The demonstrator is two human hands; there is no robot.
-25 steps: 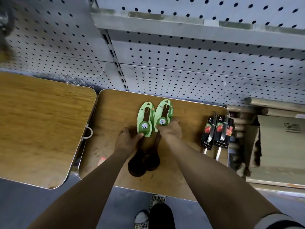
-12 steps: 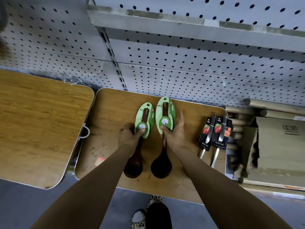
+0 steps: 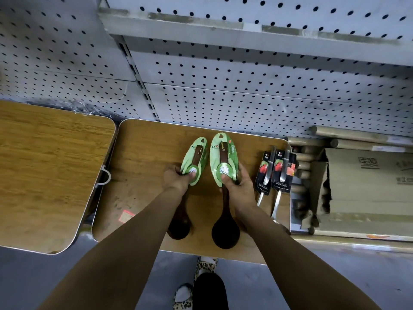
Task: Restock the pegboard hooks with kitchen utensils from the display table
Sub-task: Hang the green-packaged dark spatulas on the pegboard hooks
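The left hand pinches the lower end of a green card, thumb on the round label and fingers underneath; this card carries the left ladle. The right hand grips the second green card the same way, thumb on top and fingers curled round the right edge, with the right ladle hanging from it toward the near edge. Both ladles sit over the counter; whether they rest on it or are lifted clear cannot be told from this view. Judged from this layout, the task is at an early stage: two utensils are in hand, and none is on the pegboard. No hooks are visible on the board in this view, so the hanging point is not identified. Two carded knives lie just beside the right hand and remain to be hung. The left ladle bowl is partly covered by the left forearm. The knife tips are hidden behind the right arm. The printing on the cards is too small to read. The carton to the right is cut off by the frame edge, and its contents are not visible.
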